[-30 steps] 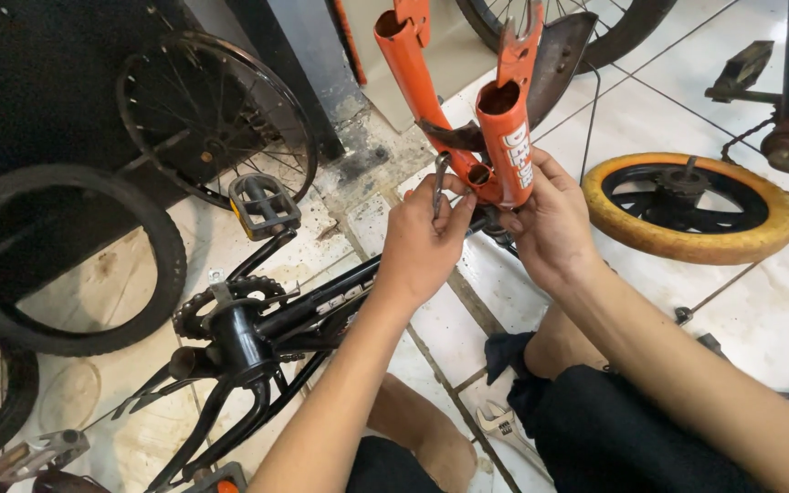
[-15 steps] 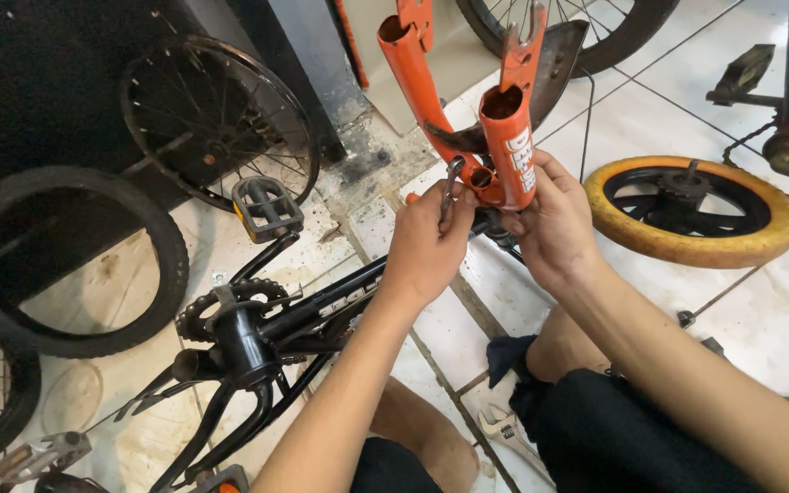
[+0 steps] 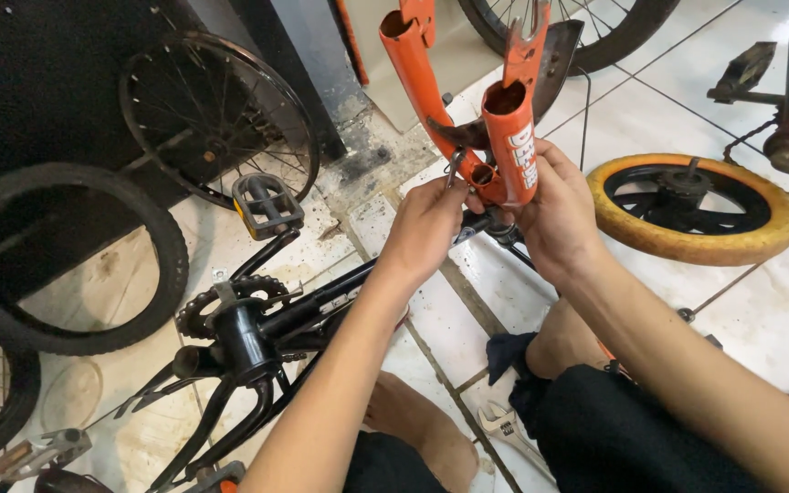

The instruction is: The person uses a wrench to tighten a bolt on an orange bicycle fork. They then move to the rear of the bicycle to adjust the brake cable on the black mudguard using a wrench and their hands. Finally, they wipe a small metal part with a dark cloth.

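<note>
Floor: glossy pale tile, dark grout lines, grimy and scuffed toward the far wall. Black frame lies across the middle of the floor, round painted tubes, toothed chainring and a blocky black pedal on its crank. Bare rubber tyre flat on the floor at the left edge; spoked wheel leans against the dark wall behind it. Small wheel with a thick yellow, matte tyre and black plastic hub lies flat toward the right edge.

Orange fork: glossy painted steel tube legs, upright above the floor's middle, open hollow ends showing, dark curved fender bracket between the legs.

Right hand wrapped tight on the fork's lower leg near the crown. Left hand pinched on a thin metal bolt at the crown, fingertips closed on it. Hands just beside each other, not touching.

Chrome wrench on the tile by the person's knees.
</note>
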